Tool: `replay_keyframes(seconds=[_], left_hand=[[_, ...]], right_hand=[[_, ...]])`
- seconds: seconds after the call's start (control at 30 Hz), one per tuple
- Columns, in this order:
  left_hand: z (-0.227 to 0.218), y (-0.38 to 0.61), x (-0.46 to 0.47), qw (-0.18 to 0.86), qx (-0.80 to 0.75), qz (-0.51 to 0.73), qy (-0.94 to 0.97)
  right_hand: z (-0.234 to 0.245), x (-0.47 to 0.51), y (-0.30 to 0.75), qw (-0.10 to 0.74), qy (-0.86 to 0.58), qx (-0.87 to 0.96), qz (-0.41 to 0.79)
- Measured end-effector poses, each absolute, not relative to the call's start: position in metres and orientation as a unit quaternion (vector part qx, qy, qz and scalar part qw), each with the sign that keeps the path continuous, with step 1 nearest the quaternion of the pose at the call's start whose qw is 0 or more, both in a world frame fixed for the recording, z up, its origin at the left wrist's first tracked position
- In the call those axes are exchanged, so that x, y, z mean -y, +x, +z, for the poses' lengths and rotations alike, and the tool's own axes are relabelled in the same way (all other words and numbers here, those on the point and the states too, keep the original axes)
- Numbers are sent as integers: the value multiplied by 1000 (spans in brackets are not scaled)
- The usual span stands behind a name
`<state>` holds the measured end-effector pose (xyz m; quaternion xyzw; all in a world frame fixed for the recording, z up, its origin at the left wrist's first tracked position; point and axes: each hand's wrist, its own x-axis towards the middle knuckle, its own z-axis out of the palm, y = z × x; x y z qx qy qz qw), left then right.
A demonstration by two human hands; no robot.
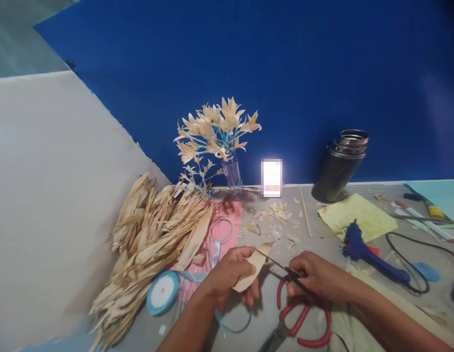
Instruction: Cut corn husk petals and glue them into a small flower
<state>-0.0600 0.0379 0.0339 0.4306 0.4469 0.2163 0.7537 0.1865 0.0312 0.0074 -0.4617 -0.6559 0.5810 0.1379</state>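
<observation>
My left hand [234, 274] pinches a pale strip of dried corn husk [253, 268] between thumb and fingers. Closed around dark-handled scissors [293, 276], my right hand [308, 275] keeps their thin blades against the upper part of the husk. Whether the blades have cut in cannot be made out. Below my right hand lies a larger pair of red-handled scissors [304, 313]. A spool of light blue ribbon [163, 293] rests left of my left forearm, its loose end trailing toward a ring-shaped roll [221, 230] on pink paper [232, 215].
A pile of dried corn husks [157, 234] fills the left side. Husk flowers [215, 127] stand in a clear vase [232, 176] by the blue wall. Husk scraps [274, 212], a stick [306, 212], a dark flask [339, 166], yellow paper [355, 212] and a corded blue glue gun [374, 259] lie rightward.
</observation>
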Motion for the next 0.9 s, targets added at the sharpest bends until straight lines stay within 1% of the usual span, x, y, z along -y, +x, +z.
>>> replay_keyframes(seconds=[0.07, 0.17, 0.23, 0.3, 0.4, 0.53, 0.57, 0.63, 0.67, 0.73, 0.83, 0.9], left_hand=[[35, -62, -42, 702, -473, 259, 465], [40, -59, -47, 561, -528, 337, 541], [43, -51, -50, 491, -541, 348, 588], [44, -41, -52, 453, -526, 351, 628], [37, -30, -56, 429, -503, 371, 652], [24, -30, -66, 426, -542, 445, 572], [22, -32, -69, 443, -550, 464, 535], [20, -33, -71, 517, -542, 484, 452], [19, -33, -71, 562, -528, 484, 413], [19, -29, -69, 629, -495, 478, 361], [17, -18, -64, 654, -479, 479, 337], [16, -13, -62, 662, -473, 479, 331]], right_hand=[[5, -31, 187, 135, -475, 671, 553], [3, -32, 186, 121, -493, 694, 510], [4, -32, 185, 109, -505, 703, 488], [5, -32, 184, 99, -518, 709, 468], [2, -31, 184, 88, -544, 726, 411], [-7, -31, 188, 94, -578, 752, 302], [-9, -32, 189, 99, -586, 751, 289], [-10, -35, 190, 128, -602, 733, 289], [-9, -37, 190, 153, -603, 720, 307], [-5, -40, 188, 217, -580, 680, 391], [2, -39, 181, 286, -498, 608, 549], [5, -37, 176, 298, -463, 588, 593]])
